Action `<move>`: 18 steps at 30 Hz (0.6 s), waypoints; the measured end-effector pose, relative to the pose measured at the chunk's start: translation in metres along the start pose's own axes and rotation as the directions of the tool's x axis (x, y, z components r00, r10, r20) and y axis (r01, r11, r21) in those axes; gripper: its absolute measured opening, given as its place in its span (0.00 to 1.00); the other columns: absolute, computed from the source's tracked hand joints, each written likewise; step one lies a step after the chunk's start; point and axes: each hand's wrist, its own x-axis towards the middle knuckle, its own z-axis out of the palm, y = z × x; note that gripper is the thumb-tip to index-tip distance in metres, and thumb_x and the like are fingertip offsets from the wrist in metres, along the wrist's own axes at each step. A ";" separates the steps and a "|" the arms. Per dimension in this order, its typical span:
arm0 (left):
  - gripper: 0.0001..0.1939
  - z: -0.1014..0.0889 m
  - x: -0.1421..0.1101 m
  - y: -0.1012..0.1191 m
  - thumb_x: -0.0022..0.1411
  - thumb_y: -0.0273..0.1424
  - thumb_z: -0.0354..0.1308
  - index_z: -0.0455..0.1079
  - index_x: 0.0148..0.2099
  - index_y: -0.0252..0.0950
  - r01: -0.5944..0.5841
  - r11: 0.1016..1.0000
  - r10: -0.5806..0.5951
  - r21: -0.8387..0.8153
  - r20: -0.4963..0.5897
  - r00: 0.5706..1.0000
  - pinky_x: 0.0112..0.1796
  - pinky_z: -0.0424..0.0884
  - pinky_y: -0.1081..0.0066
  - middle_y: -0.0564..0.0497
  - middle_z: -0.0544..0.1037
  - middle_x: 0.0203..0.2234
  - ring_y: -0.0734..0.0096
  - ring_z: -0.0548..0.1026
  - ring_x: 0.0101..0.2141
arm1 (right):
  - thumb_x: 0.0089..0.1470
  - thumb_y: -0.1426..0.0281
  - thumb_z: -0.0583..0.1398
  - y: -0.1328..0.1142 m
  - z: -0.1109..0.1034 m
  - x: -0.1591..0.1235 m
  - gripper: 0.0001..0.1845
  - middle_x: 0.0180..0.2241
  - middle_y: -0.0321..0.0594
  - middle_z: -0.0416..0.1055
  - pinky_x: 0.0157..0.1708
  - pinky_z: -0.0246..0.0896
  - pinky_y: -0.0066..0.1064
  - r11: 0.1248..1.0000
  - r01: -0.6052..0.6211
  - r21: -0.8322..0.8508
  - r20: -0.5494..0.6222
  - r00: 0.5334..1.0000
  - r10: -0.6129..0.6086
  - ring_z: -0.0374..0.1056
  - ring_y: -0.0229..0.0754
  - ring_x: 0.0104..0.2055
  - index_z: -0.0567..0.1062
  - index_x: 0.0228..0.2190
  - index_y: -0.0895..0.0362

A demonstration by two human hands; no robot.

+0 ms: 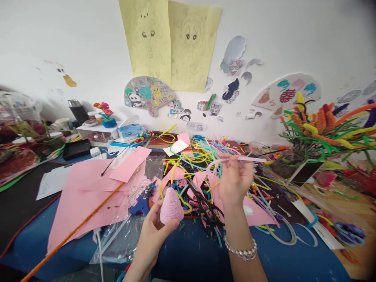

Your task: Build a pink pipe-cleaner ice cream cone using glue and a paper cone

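A pink cone wound from fuzzy pipe cleaner sits in my left hand, thumb on one side and fingers on the other, its tip pointing up. My right hand, with a beaded bracelet at the wrist, is raised over the pile and pinches a pale pink pipe cleaner that sticks out on both sides of the fingers. Black scissors lie between my two hands. Just left of the cone rests a blue glue gun.
Loose pipe cleaners in several colours heap up behind my hands. Pink sheets cover the left side, crossed by an orange stick. At the right stand a pot of pipe-cleaner stems and a phone.
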 end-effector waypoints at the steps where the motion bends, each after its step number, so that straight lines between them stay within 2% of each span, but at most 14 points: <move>1: 0.29 0.001 -0.001 0.000 0.43 0.34 0.76 0.75 0.49 0.37 -0.001 1.000 0.001 -0.010 -0.006 1.000 0.42 0.72 0.71 0.48 0.83 0.41 0.60 0.79 0.43 | 0.61 0.68 0.59 -0.006 0.002 0.005 0.04 0.30 0.35 0.77 0.46 0.73 0.45 0.995 0.098 0.008 -0.041 0.994 -0.097 0.78 0.42 0.36 0.67 0.36 0.52; 2: 0.30 0.002 -0.002 0.000 0.42 0.34 0.76 0.75 0.50 0.37 -0.006 1.000 0.006 -0.020 -0.017 1.000 0.44 0.72 0.70 0.47 0.82 0.45 0.59 0.78 0.46 | 0.60 0.70 0.61 -0.012 0.003 0.008 0.03 0.29 0.35 0.77 0.44 0.74 0.45 0.971 0.237 -0.011 -0.082 0.968 -0.237 0.77 0.42 0.34 0.69 0.35 0.52; 3: 0.32 0.003 -0.003 0.000 0.41 0.33 0.76 0.75 0.51 0.38 -0.013 1.000 0.012 -0.028 -0.028 1.000 0.46 0.71 0.69 0.46 0.81 0.49 0.56 0.77 0.50 | 0.59 0.72 0.62 -0.018 0.001 0.010 0.04 0.28 0.35 0.76 0.41 0.75 0.45 0.916 0.397 -0.060 -0.088 0.912 -0.401 0.76 0.42 0.31 0.71 0.34 0.52; 4: 0.35 0.003 -0.004 0.000 0.40 0.33 0.76 0.74 0.53 0.39 -0.022 0.999 0.021 -0.033 -0.037 0.999 0.48 0.71 0.68 0.45 0.78 0.54 0.54 0.74 0.54 | 0.58 0.74 0.63 -0.025 -0.002 0.010 0.05 0.28 0.35 0.76 0.38 0.76 0.44 0.827 0.549 -0.124 -0.046 0.829 -0.557 0.76 0.42 0.30 0.72 0.33 0.52; 5: 0.37 0.003 -0.005 0.000 0.40 0.33 0.77 0.73 0.55 0.40 -0.031 0.999 0.030 -0.033 -0.042 0.999 0.50 0.69 0.68 0.46 0.75 0.58 0.53 0.71 0.58 | 0.57 0.76 0.64 -0.031 -0.008 0.008 0.06 0.28 0.36 0.76 0.34 0.75 0.42 0.719 0.670 -0.182 0.047 0.737 -0.674 0.75 0.42 0.29 0.74 0.32 0.52; 6: 0.39 0.003 -0.005 0.000 0.40 0.34 0.77 0.72 0.56 0.41 -0.035 0.999 0.034 -0.026 -0.042 0.999 0.52 0.68 0.68 0.46 0.73 0.60 0.52 0.68 0.60 | 0.57 0.77 0.64 -0.037 -0.015 0.003 0.07 0.30 0.37 0.76 0.32 0.74 0.39 0.630 0.746 -0.215 0.206 0.666 -0.717 0.75 0.42 0.30 0.76 0.34 0.52; 7: 0.40 0.003 -0.006 0.001 0.41 0.34 0.76 0.71 0.58 0.40 -0.030 0.999 0.029 -0.015 -0.030 0.999 0.52 0.67 0.67 0.46 0.72 0.60 0.52 0.67 0.60 | 0.57 0.78 0.63 -0.042 -0.022 -0.002 0.09 0.31 0.39 0.77 0.30 0.73 0.37 0.580 0.781 -0.230 0.344 0.623 -0.702 0.75 0.42 0.32 0.77 0.37 0.52; 9: 0.41 0.001 -0.007 0.001 0.43 0.36 0.75 0.70 0.60 0.39 0.006 1.000 -0.006 0.026 0.026 1.000 0.52 0.67 0.66 0.44 0.75 0.57 0.52 0.70 0.57 | 0.58 0.80 0.62 -0.051 -0.035 -0.017 0.15 0.33 0.40 0.76 0.29 0.71 0.33 0.574 0.776 -0.263 0.553 0.609 -0.569 0.73 0.41 0.33 0.76 0.44 0.53; 11: 0.40 -0.002 -0.007 0.001 0.45 0.38 0.74 0.69 0.61 0.36 0.046 0.996 -0.054 0.078 0.106 0.993 0.50 0.68 0.65 0.44 0.79 0.51 0.52 0.74 0.52 | 0.61 0.79 0.60 -0.057 -0.044 -0.033 0.15 0.32 0.40 0.74 0.29 0.70 0.31 0.628 0.710 -0.318 0.649 0.646 -0.403 0.72 0.39 0.33 0.76 0.47 0.53; 13: 0.39 -0.003 -0.008 0.000 0.46 0.40 0.73 0.70 0.60 0.34 0.062 0.992 -0.080 0.108 0.169 0.982 0.48 0.69 0.65 0.44 0.81 0.47 0.52 0.75 0.48 | 0.65 0.74 0.57 -0.061 -0.048 -0.047 0.13 0.31 0.39 0.71 0.30 0.69 0.29 0.699 0.600 -0.390 0.681 0.698 -0.220 0.70 0.38 0.32 0.76 0.48 0.53; 15: 0.39 -0.003 -0.010 -0.002 0.47 0.42 0.73 0.70 0.60 0.35 0.058 0.992 -0.078 0.111 0.186 0.979 0.47 0.69 0.65 0.45 0.81 0.45 0.53 0.75 0.46 | 0.68 0.66 0.54 -0.063 -0.050 -0.057 0.14 0.32 0.38 0.68 0.29 0.68 0.27 0.756 0.479 -0.446 0.688 0.724 -0.052 0.69 0.37 0.32 0.77 0.47 0.54; 18: 0.39 0.000 -0.013 -0.005 0.47 0.42 0.72 0.70 0.60 0.35 0.054 0.993 -0.073 0.107 0.177 0.982 0.48 0.69 0.65 0.45 0.81 0.46 0.54 0.75 0.46 | 0.69 0.61 0.52 -0.066 -0.052 -0.067 0.16 0.29 0.36 0.66 0.29 0.65 0.25 0.810 0.339 -0.478 0.649 0.758 0.066 0.67 0.36 0.30 0.76 0.36 0.55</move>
